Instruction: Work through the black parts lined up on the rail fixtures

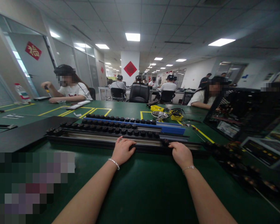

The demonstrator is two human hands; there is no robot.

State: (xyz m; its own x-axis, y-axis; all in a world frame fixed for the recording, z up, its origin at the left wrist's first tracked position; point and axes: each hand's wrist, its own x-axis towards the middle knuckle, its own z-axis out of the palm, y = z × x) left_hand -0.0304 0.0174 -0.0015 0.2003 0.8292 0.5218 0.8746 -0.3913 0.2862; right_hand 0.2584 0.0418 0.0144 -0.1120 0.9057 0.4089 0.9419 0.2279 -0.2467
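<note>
A long black rail (91, 140) with a pale metal channel lies across the green table in front of me. My left hand (123, 150) rests on its near edge around the middle, thumb spread away from the fingers. Farther right, my right hand (182, 154) has its fingers bent together at a small black round part (165, 142) sitting in the channel. Its grip is partly hidden. Two more small black parts (58, 132) sit at the rail's left end. Behind it, rows of similar black parts (110, 130) stand in another rail and a blue rail (170, 128).
A dark board (16, 132) lies at left. Many loose black parts (249, 180) with coppery spots lie at right, near an open computer case (228, 129) and a boxed metal unit (266, 151). A steel bowl (160, 115) and yellow tray (156, 108) stand behind. Two people sit across.
</note>
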